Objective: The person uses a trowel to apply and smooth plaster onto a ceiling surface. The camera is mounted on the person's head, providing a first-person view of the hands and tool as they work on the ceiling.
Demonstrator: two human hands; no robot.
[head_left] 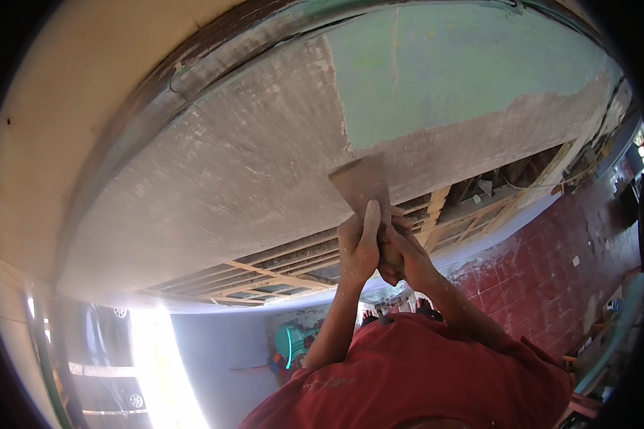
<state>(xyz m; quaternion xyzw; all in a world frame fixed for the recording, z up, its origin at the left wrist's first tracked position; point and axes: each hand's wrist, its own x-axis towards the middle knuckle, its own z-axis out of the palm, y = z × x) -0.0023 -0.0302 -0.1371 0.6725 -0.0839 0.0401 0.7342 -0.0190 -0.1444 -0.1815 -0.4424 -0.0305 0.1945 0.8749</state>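
My left hand and my right hand are both closed round the handle of a wide, dusty scraper, the left thumb lying up along its blade. The blade is against or very close to a broad overhead panel, just below a ragged boundary on its surface: rough, streaky grey-beige coating lies to the left and along the near strip, and pale mint-green paint covers the upper right. Whether the blade edge touches cannot be told.
Exposed wooden battens border the panel's near edge. Red tiled floor shows at right, with clutter along the far right. A bright opening is at lower left, beside a pale wall and a turquoise object. My red shirt fills the bottom middle.
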